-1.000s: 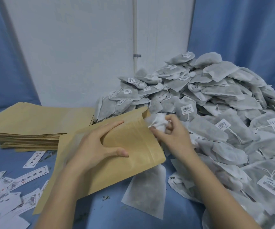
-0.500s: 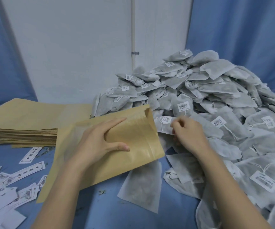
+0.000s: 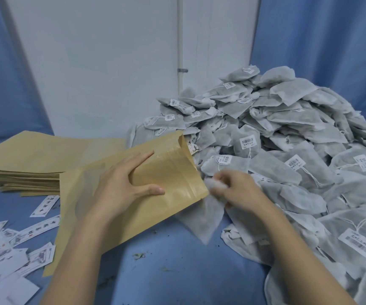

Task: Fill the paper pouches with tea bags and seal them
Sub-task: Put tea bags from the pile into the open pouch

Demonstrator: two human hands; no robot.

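A brown paper pouch [image 3: 169,172] lies tilted on the blue cloth, its open mouth facing the tea bag pile. My left hand [image 3: 122,183] rests on top of the pouch, fingers spread and thumb stretched along its lower edge. My right hand [image 3: 232,188], blurred by motion, grips the bunched top of a grey-white tea bag [image 3: 208,216] right at the pouch's mouth; the bag hangs down below my fingers. A large heap of tea bags [image 3: 287,150] with barcode tags fills the right side.
A stack of flat brown pouches [image 3: 34,157] lies at the left rear. Several white printed labels [image 3: 8,245] are scattered at the front left. Blue cloth [image 3: 177,271] covers the table, with crumbs on it. A white wall and blue curtains stand behind.
My right hand came back from the pile toward the pouch mouth, now holding a tea bag. The left hand stayed on the pouch.
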